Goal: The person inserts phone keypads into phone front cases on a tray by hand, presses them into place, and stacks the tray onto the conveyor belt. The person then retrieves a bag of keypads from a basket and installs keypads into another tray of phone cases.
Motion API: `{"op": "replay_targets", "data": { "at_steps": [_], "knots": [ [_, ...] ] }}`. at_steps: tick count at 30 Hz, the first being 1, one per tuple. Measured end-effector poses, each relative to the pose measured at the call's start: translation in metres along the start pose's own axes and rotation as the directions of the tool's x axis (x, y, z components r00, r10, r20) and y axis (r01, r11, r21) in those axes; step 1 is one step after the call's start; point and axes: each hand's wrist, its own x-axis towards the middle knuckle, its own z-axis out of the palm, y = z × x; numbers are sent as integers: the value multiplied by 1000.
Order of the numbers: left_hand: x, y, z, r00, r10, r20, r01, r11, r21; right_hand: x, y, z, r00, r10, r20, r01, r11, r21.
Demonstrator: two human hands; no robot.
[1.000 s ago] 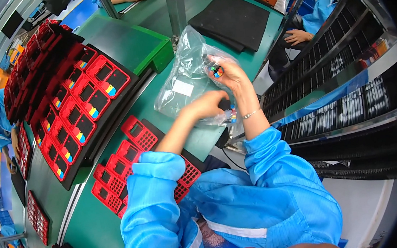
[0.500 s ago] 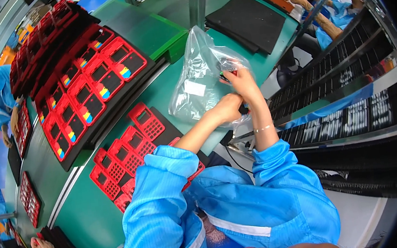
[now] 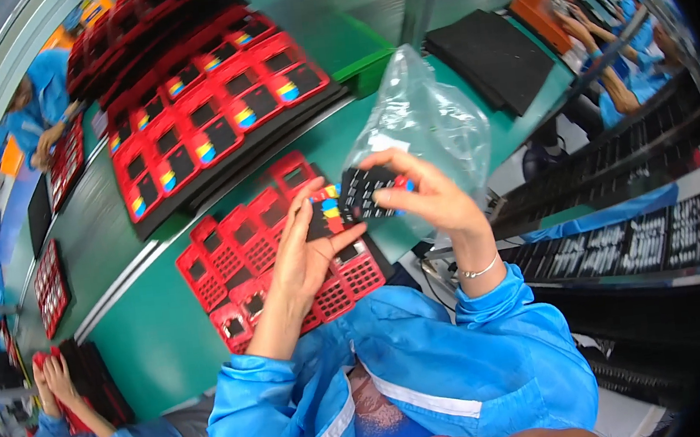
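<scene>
Right hand: fingers closed on a black keypad sheet with coloured keys at its edge, held above the near edge of the green surface. A clear plastic bag hangs behind the same hand; whether it is pinched in that hand cannot be told.

Left hand: fingers curled loosely, thumb touching the lower edge of the keypad sheet, fingertips at its left side. Not a full grip; fingers partly open.

Directly below both hands: a flat group of red keypad housings lying at the near edge of the surface, partly covered by the left hand.

Further back, toward the far left of the surface: a black tray tilted up, carrying rows of red devices with dark screens.

Far right of the surface: black foam mat.

Another person's hands at the lower left edge, well apart
</scene>
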Motion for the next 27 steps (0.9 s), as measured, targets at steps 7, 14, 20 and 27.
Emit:
{"op": "replay_targets", "data": {
  "at_steps": [7,14,20,27],
  "knots": [
    [-73,-26,-59,980,141,-142,-180,932,-315,17,39,117,934,-253,253,333,874,-355],
    [-118,-30,-103,934,328,-141,-343,711,-614,19,48,170,880,-398,260,475,716,-511],
    [-137,-22,-126,881,322,-347,-461,752,-472,14,53,200,871,-380,312,492,682,-542],
    [-156,-14,-142,767,442,-465,-587,776,-229,17,49,249,865,-330,378,501,536,-679]
  ]
}}
